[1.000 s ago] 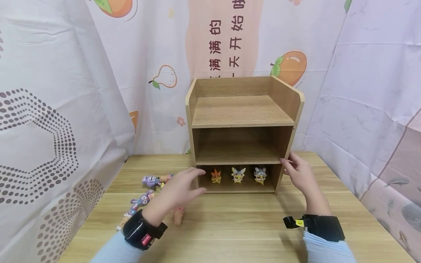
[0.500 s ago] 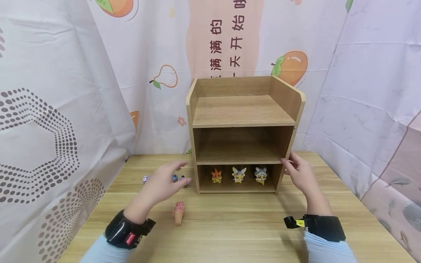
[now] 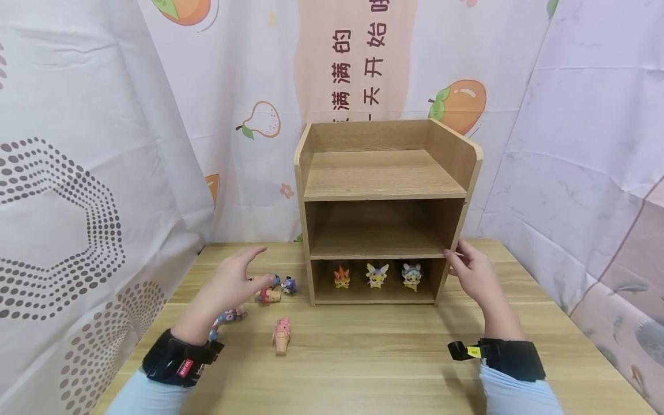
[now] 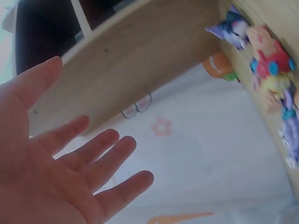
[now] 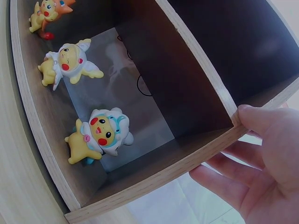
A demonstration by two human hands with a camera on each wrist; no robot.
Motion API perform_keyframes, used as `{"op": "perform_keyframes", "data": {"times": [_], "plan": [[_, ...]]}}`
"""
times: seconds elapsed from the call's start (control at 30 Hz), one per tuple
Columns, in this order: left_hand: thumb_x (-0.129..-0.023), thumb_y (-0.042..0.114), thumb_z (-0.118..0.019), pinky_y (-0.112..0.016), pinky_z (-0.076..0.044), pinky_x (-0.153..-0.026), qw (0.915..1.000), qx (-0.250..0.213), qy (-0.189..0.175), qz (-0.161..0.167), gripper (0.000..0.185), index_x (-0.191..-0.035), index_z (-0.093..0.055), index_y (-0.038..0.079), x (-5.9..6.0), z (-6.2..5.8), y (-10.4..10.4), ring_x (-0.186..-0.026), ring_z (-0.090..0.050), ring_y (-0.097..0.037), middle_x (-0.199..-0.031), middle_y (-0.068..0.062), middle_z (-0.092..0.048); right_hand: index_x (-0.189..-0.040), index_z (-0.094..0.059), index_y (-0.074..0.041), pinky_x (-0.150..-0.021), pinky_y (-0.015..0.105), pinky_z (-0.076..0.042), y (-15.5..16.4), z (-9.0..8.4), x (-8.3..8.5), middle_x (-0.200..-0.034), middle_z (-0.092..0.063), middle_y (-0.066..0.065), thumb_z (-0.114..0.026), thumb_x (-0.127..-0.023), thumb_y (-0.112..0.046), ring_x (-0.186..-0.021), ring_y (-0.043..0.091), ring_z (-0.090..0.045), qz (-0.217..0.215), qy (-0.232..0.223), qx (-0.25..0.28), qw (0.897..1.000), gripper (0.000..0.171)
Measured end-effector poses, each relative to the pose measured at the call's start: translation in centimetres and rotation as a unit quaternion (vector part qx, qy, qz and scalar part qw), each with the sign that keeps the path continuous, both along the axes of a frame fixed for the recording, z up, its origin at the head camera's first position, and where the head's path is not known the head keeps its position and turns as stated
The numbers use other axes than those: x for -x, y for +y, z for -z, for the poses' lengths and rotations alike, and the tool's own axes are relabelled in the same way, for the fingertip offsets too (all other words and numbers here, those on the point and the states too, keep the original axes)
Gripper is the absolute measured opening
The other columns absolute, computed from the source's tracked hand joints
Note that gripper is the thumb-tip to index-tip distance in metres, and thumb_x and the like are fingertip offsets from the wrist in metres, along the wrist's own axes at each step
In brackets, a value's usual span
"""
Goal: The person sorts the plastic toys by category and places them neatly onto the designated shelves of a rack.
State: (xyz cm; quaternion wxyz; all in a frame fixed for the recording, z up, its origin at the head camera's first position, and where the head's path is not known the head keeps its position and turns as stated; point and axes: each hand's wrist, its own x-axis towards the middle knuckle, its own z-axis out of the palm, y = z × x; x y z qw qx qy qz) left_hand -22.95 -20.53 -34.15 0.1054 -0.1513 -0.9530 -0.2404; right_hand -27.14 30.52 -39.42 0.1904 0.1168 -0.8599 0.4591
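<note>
A small wooden shelf unit [image 3: 385, 173] stands on the table. My right hand [image 3: 476, 275] holds its right side panel, thumb on the front edge where the middle board meets it and fingers along the outer face. Three yellow figurines stand in the bottom compartment: one with an orange hood [image 3: 342, 278], one with a white long-eared hood [image 3: 376, 276] and one with a white and blue hood [image 5: 100, 133]. Left of the shelf, my left hand [image 3: 228, 285] hovers with fingers spread and holds nothing. It hides part of a group of small toys [image 4: 273, 65].
On the table lie a pink ice-cream-cone toy [image 3: 282, 336], a dark purple figurine [image 3: 289, 285] beside the shelf, another cone toy [image 3: 268, 295] and a purple toy [image 3: 230, 316] near the left wrist. Printed curtains [image 3: 249, 190] hang behind and at both sides.
My left hand has drawn away from the shelf's lower left corner, toward the left, uncovering the pink cone toy and the dark purple figurine. My right hand stays on the side panel.
</note>
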Motion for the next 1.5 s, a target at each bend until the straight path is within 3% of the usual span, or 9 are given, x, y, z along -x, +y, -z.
{"op": "perform_keyframes", "data": {"times": [0.1,0.23,0.33,0.73,1.03,1.13,1.33,1.5], "plan": [[-0.093,0.046,-0.072,-0.063,-0.038,-0.107,0.9998,0.015,-0.004,-0.007,0.075,-0.152,-0.045,0.009,0.3,0.3,-0.9,-0.136,-0.045,-0.044,-0.151,-0.021,-0.047,-0.154,-0.039,0.001,-0.076,0.033,-0.06,0.0,0.0,0.0,-0.14,-0.052,0.035,-0.052,-0.108,-0.028,-0.121,0.046,-0.058,0.0,-0.001,0.001,1.0,0.056],[-0.09,0.068,-0.063,-0.065,-0.037,-0.107,0.9994,0.025,-0.015,-0.021,0.089,-0.152,-0.045,0.008,0.4,0.6,-2.0,-0.137,-0.043,-0.047,-0.152,-0.023,-0.045,-0.154,-0.039,0.0,-0.078,0.041,-0.059,0.0,0.0,0.0,-0.14,-0.052,0.034,-0.052,-0.108,-0.028,-0.121,0.046,-0.058,0.001,-0.002,-0.001,1.0,0.056],[-0.088,0.074,-0.06,-0.067,-0.036,-0.107,0.999,0.028,-0.022,-0.027,0.096,-0.153,-0.043,0.006,0.4,0.8,-2.7,-0.137,-0.041,-0.049,-0.152,-0.026,-0.044,-0.154,-0.04,0.001,-0.077,0.038,-0.059,0.0,0.0,0.0,-0.139,-0.053,0.034,-0.052,-0.108,-0.028,-0.121,0.046,-0.058,0.0,0.0,-0.002,1.0,0.055],[-0.087,0.049,-0.077,-0.068,-0.034,-0.107,0.9974,0.035,-0.052,-0.036,0.088,-0.152,-0.041,0.0,0.7,1.7,-5.3,-0.135,-0.041,-0.052,-0.15,-0.03,-0.044,-0.153,-0.041,0.002,-0.072,0.019,-0.057,0.0,0.0,0.0,-0.138,-0.054,0.034,-0.052,-0.108,-0.026,-0.119,0.046,-0.059,0.002,0.009,-0.008,1.0,0.054],[-0.084,0.042,-0.082,-0.069,-0.038,-0.103,0.9934,0.054,-0.091,-0.044,0.09,-0.15,-0.041,-0.004,0.2,2.7,-6.9,-0.131,-0.044,-0.054,-0.146,-0.034,-0.045,-0.154,-0.04,0.001,-0.077,0.04,-0.059,0.0,-0.1,-0.1,-0.138,-0.054,0.034,-0.052,-0.108,-0.028,-0.118,0.045,-0.061,0.005,0.005,-0.01,1.0,0.056],[-0.083,0.046,-0.081,-0.068,-0.043,-0.098,0.9904,0.067,-0.111,-0.049,0.091,-0.148,-0.043,-0.006,-0.2,2.9,-7.4,-0.125,-0.049,-0.055,-0.139,-0.036,-0.05,-0.154,-0.041,0.0,-0.076,0.04,-0.059,0.0,-0.1,-0.1,-0.137,-0.054,0.034,-0.052,-0.108,-0.029,-0.117,0.045,-0.061,0.006,0.006,-0.012,1.0,0.055],[-0.081,0.044,-0.083,-0.057,-0.052,-0.086,0.9801,0.097,-0.16,-0.066,0.068,-0.123,-0.061,-0.005,-1.0,3.3,-8.3,-0.102,-0.064,-0.039,-0.115,-0.023,-0.066,-0.153,-0.042,-0.001,-0.077,0.043,-0.059,0.0,0.0,0.0,-0.137,-0.055,0.033,-0.052,-0.108,-0.03,-0.117,0.046,-0.061,0.01,0.004,-0.018,1.0,0.055],[-0.077,0.035,-0.085,-0.047,-0.054,-0.074,0.9708,0.105,-0.203,-0.074,0.049,-0.107,-0.065,0.002,-1.4,3.8,-8.8,-0.083,-0.063,-0.023,-0.093,-0.008,-0.067,-0.154,-0.042,-0.001,-0.076,0.037,-0.06,0.0,0.0,0.0,-0.137,-0.054,0.033,-0.052,-0.108,-0.03,-0.116,0.046,-0.062,0.009,0.003,-0.015,1.0,0.055]]}}
